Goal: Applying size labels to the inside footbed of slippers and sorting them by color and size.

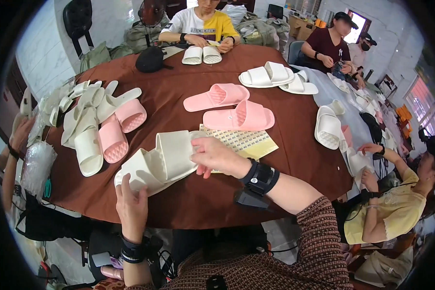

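Touching the near left end of a pair of white slippers (174, 150), the left hand (132, 212) has its thumb and fingers spread apart. The right hand (218, 155) is at the pair's other end, its fingers curled in; whether they pinch anything I cannot tell. The pair lies between the two hands on the brown-clothed tabletop (208, 205).

Just beyond the right fingers, partly beneath that hand and forearm, is a yellow-edged sticker sheet (256, 142). Past it, a pink slipper (217, 96) and another pink slipper (261, 116) leave little room straight ahead. Beyond the left fingers, a pile of white slippers (88, 145) with a pink pair (113, 142) crowds that side, a narrow band of cloth separating it from the held-over pair.

The near edge runs close below the left fingers, under the wrist; the right fingers are farther in. Wider bare cloth opens to the right of the sheet, toward the right edge. Well ahead of both hands, at the far edge, a co-worker (203, 24) sits behind another white pair (202, 55), a black cap (151, 59) beside it.
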The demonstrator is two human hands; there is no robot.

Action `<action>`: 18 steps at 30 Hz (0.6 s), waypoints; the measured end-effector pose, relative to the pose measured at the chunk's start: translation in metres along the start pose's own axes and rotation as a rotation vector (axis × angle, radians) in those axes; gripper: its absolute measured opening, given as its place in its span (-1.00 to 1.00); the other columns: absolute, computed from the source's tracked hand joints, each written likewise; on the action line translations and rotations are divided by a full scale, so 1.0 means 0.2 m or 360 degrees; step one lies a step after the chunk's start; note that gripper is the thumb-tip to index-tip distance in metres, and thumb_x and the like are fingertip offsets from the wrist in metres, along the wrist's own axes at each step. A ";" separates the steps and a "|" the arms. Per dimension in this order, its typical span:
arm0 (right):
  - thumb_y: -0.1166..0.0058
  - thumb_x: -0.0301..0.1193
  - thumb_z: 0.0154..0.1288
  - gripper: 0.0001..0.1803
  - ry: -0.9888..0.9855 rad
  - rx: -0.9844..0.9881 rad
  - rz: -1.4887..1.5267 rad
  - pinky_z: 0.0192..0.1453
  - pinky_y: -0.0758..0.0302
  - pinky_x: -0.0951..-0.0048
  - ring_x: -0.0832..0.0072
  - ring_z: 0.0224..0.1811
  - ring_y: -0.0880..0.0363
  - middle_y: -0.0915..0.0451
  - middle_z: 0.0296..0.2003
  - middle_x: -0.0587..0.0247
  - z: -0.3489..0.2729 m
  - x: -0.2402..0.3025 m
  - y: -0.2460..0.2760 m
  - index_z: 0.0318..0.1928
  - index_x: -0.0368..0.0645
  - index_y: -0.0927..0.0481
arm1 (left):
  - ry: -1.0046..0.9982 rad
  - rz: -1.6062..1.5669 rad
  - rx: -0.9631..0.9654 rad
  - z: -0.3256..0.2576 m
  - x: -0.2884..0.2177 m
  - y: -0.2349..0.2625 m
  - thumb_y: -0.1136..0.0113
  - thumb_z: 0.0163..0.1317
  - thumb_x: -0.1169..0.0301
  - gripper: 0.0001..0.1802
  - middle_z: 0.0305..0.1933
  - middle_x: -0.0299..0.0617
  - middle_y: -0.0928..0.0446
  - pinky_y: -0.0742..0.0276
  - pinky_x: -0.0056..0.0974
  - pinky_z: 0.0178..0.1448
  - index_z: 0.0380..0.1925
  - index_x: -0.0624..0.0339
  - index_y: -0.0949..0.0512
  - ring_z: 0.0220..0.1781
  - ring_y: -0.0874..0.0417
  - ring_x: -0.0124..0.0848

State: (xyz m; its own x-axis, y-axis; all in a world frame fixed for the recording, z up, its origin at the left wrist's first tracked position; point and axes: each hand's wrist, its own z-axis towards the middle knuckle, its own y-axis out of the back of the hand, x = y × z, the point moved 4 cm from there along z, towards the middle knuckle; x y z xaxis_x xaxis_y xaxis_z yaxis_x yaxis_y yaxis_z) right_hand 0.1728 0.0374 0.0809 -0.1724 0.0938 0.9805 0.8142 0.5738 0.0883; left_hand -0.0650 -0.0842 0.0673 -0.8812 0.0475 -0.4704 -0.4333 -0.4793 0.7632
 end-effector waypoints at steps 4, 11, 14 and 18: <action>-0.06 -0.44 0.29 -0.60 -0.0134 0.0020 0.0149 -0.59 -0.57 0.53 0.57 -0.60 -0.57 -0.54 -0.42 0.18 0.00 -0.05 -0.01 0.05 -0.49 -0.49 | 0.0075 -0.0089 -0.0013 0.00 -0.01 -0.01 -0.24 0.21 0.51 -0.47 -0.13 0.09 -0.47 -0.50 -0.15 -0.23 0.20 0.31 -0.39 -0.35 -0.53 -0.14; -0.12 -0.44 0.27 -0.86 0.0016 -0.0140 0.0431 -0.68 -0.36 0.58 0.66 -0.69 -0.44 -0.41 -0.53 0.40 -0.11 0.04 0.08 -0.25 -0.25 -0.51 | -0.0180 -0.0074 -0.0123 0.05 -0.09 0.08 -0.25 0.22 0.45 -0.48 -0.15 0.08 -0.46 -0.55 -0.12 -0.34 0.19 0.26 -0.41 -0.42 -0.58 -0.11; -0.13 -0.46 0.29 -0.90 0.0082 -0.0470 0.0710 -0.68 -0.28 0.61 0.74 -0.73 -0.26 -0.32 -0.56 0.55 -0.27 0.08 0.20 -0.23 -0.15 -0.50 | -0.0507 -0.0257 -0.0247 0.11 -0.20 0.07 -0.27 0.13 0.52 -0.49 0.06 0.17 -0.45 -0.61 -0.03 -0.01 0.12 0.29 -0.43 -0.02 -0.58 0.11; -0.11 -0.51 0.31 -0.87 0.0117 -0.0818 0.1014 -0.66 -0.11 0.67 0.80 -0.71 -0.16 -0.31 -0.55 0.60 -0.36 -0.02 0.56 -0.15 -0.09 -0.48 | -0.0647 -0.0274 -0.0113 0.17 -0.29 0.11 -0.32 0.03 0.55 -0.46 0.22 0.11 -0.40 -0.46 -0.04 0.26 0.09 0.27 -0.45 0.22 -0.46 0.08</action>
State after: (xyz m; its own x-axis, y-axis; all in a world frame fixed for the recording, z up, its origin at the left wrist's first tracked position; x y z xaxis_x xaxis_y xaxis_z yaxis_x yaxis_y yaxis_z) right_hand 0.3042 0.0431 0.0987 0.4307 0.2122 0.8772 0.8992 -0.0171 -0.4373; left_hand -0.0304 -0.0677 0.1257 -0.8063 0.4656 -0.3648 -0.5786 -0.4927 0.6500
